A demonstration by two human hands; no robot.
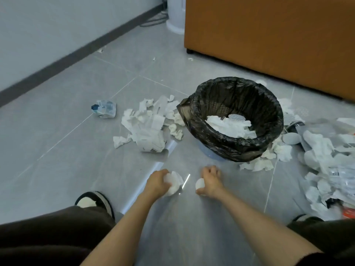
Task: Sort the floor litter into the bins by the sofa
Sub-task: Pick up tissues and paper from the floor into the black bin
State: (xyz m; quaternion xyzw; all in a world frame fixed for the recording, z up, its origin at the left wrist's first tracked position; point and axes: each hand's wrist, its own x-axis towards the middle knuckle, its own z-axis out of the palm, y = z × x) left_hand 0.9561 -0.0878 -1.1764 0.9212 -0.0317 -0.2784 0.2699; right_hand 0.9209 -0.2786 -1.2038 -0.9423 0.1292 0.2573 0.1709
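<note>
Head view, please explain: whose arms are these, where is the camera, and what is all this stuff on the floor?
No machine here: a person wears a camera on the head, looking down at their own bare arms. The left hand grips a crumpled white tissue; the right hand grips a smaller white wad. Ahead stands a bin lined with a black bag, white paper already inside. More crumpled paper lies on the grey floor to its left, a bigger heap of paper and plastic to its right. A crushed blue-and-white packet lies apart, further left. An orange sofa stands behind.
</note>
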